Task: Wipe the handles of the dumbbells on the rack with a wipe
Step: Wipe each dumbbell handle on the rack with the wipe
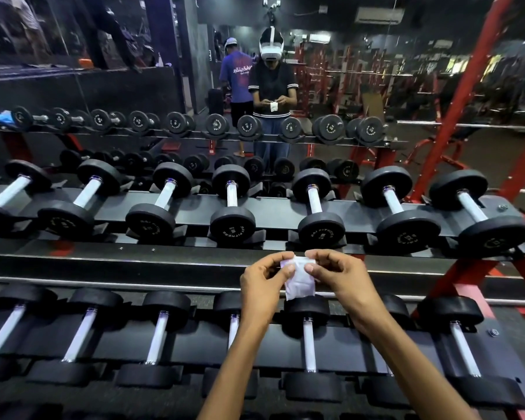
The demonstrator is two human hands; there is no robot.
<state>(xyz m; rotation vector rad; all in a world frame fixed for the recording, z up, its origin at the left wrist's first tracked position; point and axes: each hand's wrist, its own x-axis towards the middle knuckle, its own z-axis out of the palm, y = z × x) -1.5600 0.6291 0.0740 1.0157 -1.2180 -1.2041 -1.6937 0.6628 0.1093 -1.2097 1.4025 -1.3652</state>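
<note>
A small white wipe packet [300, 281] hangs between my two hands in front of the rack. My left hand [265, 286] pinches its upper left corner and my right hand [338, 275] pinches its upper right corner. Behind it the upper tier of the black rack [194, 204] carries several black dumbbells with shiny silver handles, such as one handle [232, 194] straight ahead. The lower tier holds several more dumbbells under my forearms, one handle [309, 344] just below the packet. No hand touches a dumbbell.
A mirror behind the rack reflects a person in a headset [272, 83] holding the packet, and another person in a blue shirt [237, 77]. A red frame post [455, 110] rises at the right. Red machines fill the reflected gym.
</note>
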